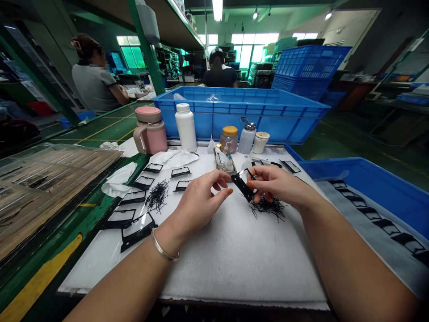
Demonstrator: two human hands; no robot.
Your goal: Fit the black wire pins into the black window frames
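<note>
My left hand [201, 199] and my right hand [273, 184] meet over a white foam mat [234, 255], both pinched on a small black frame part [243, 187] held tilted between them. My left thumb and fingers grip its upper left end; my right fingers hold its lower right end. Under my right hand lies a heap of thin black strips [268, 208]. A second heap of black strips [157, 194] lies to the left, among several flat black frames [134, 197] spread on the mat.
At the back stand a pink mug [149, 130], a white bottle [186, 127], small jars [229, 138] and a large blue crate [241, 112]. A blue bin [372, 188] holding frames sits right. Clear trays [43, 179] lie left. Two people sit beyond.
</note>
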